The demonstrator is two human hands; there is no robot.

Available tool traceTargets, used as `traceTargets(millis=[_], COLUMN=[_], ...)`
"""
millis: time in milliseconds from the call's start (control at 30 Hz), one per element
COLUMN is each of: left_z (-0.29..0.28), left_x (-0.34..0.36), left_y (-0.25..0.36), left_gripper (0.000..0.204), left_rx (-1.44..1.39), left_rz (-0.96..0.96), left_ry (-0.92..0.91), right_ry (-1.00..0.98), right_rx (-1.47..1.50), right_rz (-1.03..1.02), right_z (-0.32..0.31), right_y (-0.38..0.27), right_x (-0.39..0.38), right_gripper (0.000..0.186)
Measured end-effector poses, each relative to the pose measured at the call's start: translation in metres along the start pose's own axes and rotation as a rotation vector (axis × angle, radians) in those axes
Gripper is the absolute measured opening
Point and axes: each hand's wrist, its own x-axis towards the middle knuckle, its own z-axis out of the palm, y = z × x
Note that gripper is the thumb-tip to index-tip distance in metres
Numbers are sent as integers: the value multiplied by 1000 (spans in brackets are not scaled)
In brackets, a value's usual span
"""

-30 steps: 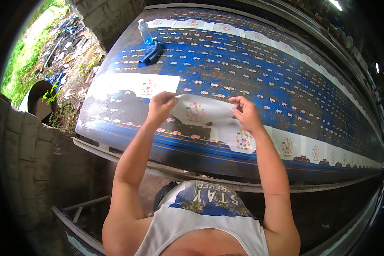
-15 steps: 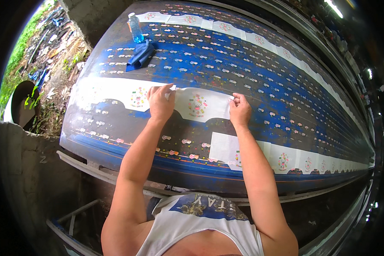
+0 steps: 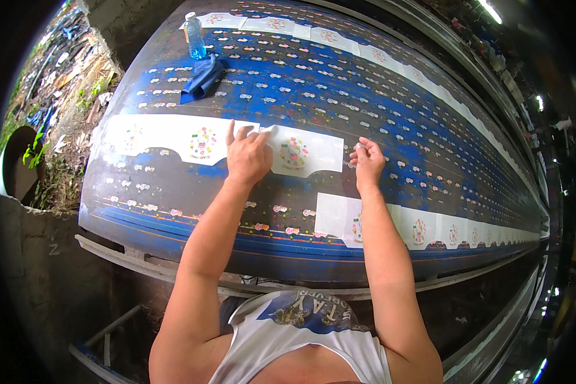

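A white cut fabric piece (image 3: 320, 150) with a colourful round print lies on the long dark, blue-stained table (image 3: 288, 192). My left hand (image 3: 249, 157) rests at its left end with fingers spread, over the joint with the neighbouring printed white piece (image 3: 173, 128). A small bit of fabric edge turns up beside its fingertips. Just off the piece's right edge, my right hand (image 3: 368, 165) hovers over the table with fingers bent together and no fabric visible in them. Part of the joint is hidden under my left hand.
A bottle of blue liquid (image 3: 194, 38) and a folded blue cloth (image 3: 201, 80) are at the far left. Further printed white pieces line the far edge (image 3: 326, 35) and the near right edge (image 3: 419, 227). Small printed marks cover the tabletop. A concrete wall (image 3: 38, 243) is at left.
My right hand has let go of the fabric's right corner and come slightly away from it. The piece now lies flatter, and my left-hand fingers have spread out on it.
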Motion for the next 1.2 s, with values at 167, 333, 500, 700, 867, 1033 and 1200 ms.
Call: traceTargets(millis=[167, 333, 500, 700, 867, 1033, 1200], left_z=[7, 6, 4, 19, 0, -5, 10], left_x=[-5, -10, -19, -48, -63, -64, -40], left_y=[4, 1, 37, 140, 203, 211, 213], left_gripper=[48, 52, 41, 33, 34, 32, 37], left_rx=[112, 106, -11, -394, -314, -391, -593], left_rz=[-126, -85, -1, 132, 164, -112, -596], left_ry=[-75, 3, -12, -320, -459, -360, -244], right_ry=[-142, -357, -561, -788, -978, -958, -825], right_rx=[-150, -1016, -1256, -1126, -691, -415, -489], right_rz=[14, -469, -486, -623, -215, -217, -231], right_z=[-68, -147, -184, -199, -226, -268, -286], right_y=[-5, -37, -64, -54, -87, -87, -55], right_x=[-23, -48, -66, -59, -88, -78, -25], right_gripper=[11, 14, 14, 7, 15, 35, 32])
